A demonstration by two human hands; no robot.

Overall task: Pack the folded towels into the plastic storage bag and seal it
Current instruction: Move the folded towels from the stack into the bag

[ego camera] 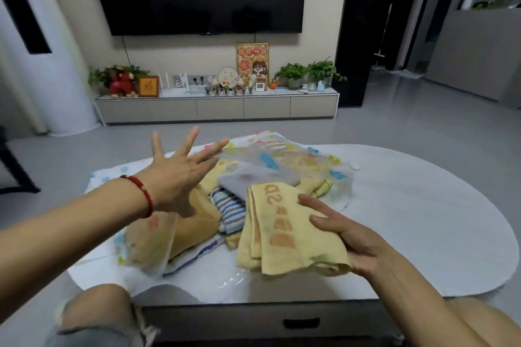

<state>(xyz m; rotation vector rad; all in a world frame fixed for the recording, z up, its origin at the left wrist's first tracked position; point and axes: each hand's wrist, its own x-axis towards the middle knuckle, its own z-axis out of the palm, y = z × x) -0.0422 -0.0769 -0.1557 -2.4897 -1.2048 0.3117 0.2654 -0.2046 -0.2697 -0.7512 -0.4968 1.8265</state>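
The bag [282, 160] and the towels [234, 205] piled at its mouth are occupying the middle of the table [423, 220], with the left hand [180, 175] hovering spread above them and the right hand [346, 236] holding a yellow towel [284, 234] in front of the opening. The table's right half is lying bare, giving open passage there. The near edge between the knees is also lying open.

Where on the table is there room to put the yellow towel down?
Bare table lies right of the plastic bag, past the right hand holding the yellow towel. A thin strip runs along the near edge. The middle is crowded with towels, under the left hand.
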